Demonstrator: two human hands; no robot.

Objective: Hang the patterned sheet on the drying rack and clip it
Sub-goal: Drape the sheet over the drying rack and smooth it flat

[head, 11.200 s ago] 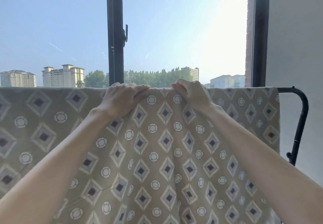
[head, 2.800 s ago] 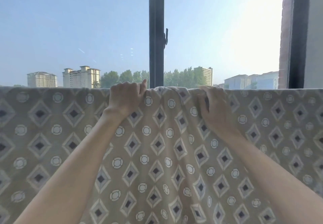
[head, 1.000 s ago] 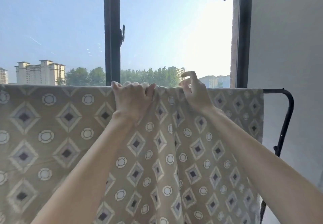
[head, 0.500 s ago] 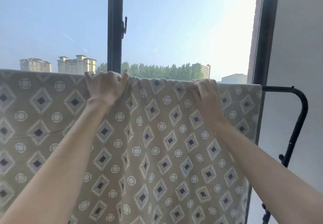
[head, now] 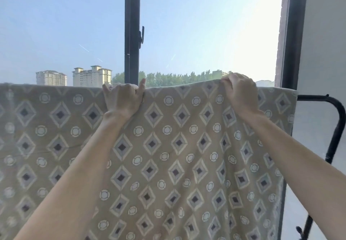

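Where it drapes over the drying rack (head: 336, 127), your patterned sheet (head: 168, 155) shows tan cloth with dark-centred diamonds and pale rings. Your left hand (head: 123, 99) and right hand (head: 239, 93), apart, each grip its top edge.

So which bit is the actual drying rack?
Start at the big window, then drop to the patterned sheet draped across below it. Past the sheet's right edge, the drying rack shows as a thin black tube that bends downward against the pale wall. Unlike the straight, flat window frame beside it, it is round and curved.
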